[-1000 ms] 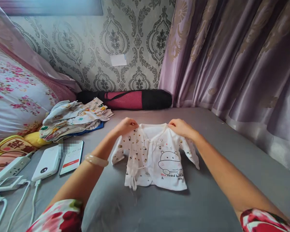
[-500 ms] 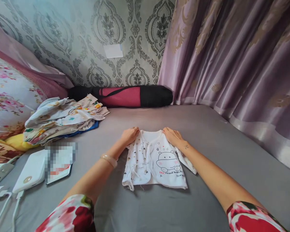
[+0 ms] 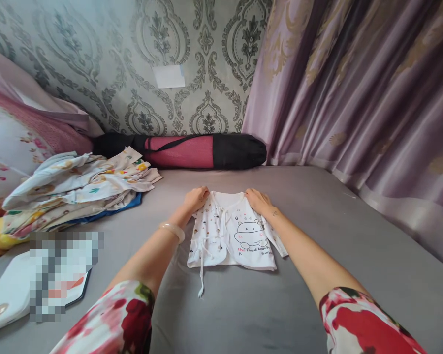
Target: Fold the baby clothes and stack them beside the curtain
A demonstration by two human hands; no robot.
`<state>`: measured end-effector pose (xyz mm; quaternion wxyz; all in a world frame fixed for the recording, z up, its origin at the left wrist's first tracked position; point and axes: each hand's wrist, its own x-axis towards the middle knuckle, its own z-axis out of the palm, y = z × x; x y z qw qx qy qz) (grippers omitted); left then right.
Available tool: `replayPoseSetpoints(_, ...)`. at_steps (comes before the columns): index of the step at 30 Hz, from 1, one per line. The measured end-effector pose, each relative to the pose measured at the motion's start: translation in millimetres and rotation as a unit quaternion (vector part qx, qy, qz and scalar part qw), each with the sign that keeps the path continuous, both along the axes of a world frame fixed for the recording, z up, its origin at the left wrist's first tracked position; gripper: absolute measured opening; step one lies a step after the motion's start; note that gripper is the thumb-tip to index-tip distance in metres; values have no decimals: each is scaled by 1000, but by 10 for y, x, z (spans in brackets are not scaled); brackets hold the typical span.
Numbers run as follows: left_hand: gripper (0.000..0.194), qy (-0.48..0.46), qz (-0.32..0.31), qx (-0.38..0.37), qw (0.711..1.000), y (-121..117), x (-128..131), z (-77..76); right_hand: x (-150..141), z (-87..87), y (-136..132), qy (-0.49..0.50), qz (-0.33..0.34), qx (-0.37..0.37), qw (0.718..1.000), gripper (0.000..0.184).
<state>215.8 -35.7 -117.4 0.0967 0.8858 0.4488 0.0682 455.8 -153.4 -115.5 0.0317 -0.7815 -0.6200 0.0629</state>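
Note:
A small white baby shirt lies spread on the grey sheet, its neckline away from me. It has side ties, small prints on the left panel and a cartoon animal with lettering on the right. My left hand is closed on its left shoulder. At the opposite shoulder, my right hand grips the cloth with bent fingers. One tie string trails below the hem onto the sheet. The shirt's right sleeve sticks out beside my right forearm; the left sleeve is mostly hidden.
A pile of printed clothes lies at the left, near a floral pillow. In front of it are a white device and a blurred flat item. A black and pink rolled bag lies along the wall; a curtain hangs at right.
The shirt lies flatter and slightly farther from me, with both hands still at its shoulders. A tie string now hangs out past the hem. The camera view has shifted a little.

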Motion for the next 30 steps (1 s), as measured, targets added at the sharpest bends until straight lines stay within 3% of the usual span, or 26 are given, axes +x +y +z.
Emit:
replayPoseSetpoints(6,40,-5,33,-22,999,-11,72,-31,-116,-83,37,38,-71,40,996,37)
replayPoseSetpoints(10,45,15,79,-37,996,-25,136,-30,-150,-39,87,56,-109,41,992,37)
replayPoseSetpoints(15,45,48,92,22,994,-119,195,42,156,142,-59,228,-134,30,964,43)
replayPoseSetpoints(19,35,9,-13,60,998,-329,381,87,343,180,-466,375,-200,22,905,38)
replayPoseSetpoints(22,31,-46,-146,22,988,-524,654,35,347,162,-783,462,-238,-7,855,29)
replayPoseSetpoints(24,33,-79,-215,-9,973,-646,847,-45,340,161,-954,476,-240,-26,846,27)
replayPoseSetpoints(27,38,-124,-243,-36,961,-780,1055,-193,364,180,-1149,511,-198,-60,834,29)
replayPoseSetpoints(30,41,-168,-209,-52,962,-844,1128,-317,418,199,-1273,542,-154,-81,822,31)
